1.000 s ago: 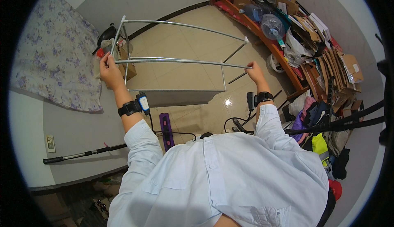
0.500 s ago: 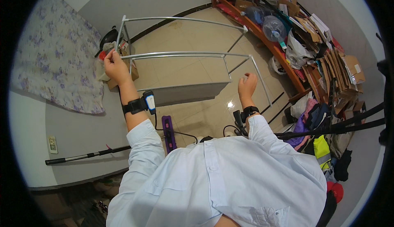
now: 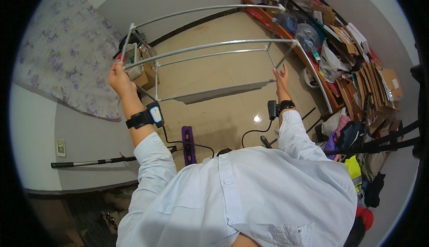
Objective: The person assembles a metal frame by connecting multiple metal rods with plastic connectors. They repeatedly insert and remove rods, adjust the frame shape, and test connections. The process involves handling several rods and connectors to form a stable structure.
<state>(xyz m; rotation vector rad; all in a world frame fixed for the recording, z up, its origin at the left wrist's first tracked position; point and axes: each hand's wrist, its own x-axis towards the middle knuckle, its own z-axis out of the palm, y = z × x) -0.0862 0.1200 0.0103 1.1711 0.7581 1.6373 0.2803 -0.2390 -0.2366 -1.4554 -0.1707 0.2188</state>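
Observation:
A frame of thin silver tubes [image 3: 214, 46] with pale corner joints spans the view in front of me, tilted with its right end higher. My left hand [image 3: 119, 78] is closed around its near left corner. My right hand [image 3: 282, 79] is raised at the right end, thumb and fingers apart, by the slanting tube below the near right corner. Whether its fingertips touch that tube I cannot tell. A grey panel [image 3: 223, 92] hangs along the lower far tube. Both wrists wear black straps with small devices and cables.
A wooden bed frame [image 3: 313, 82] at the right holds water jugs [image 3: 307, 37], flattened cardboard [image 3: 374, 88] and clothes. Boxes [image 3: 146, 75] stand by the left wall beneath a floral cloth [image 3: 67, 54]. A purple bar-shaped thing [image 3: 188, 145] and a black-and-silver pole [image 3: 96, 162] are near my left arm.
The frame has tipped, its right end moving up and to the right. My right hand has risen toward that end. My left hand keeps hold of the left corner.

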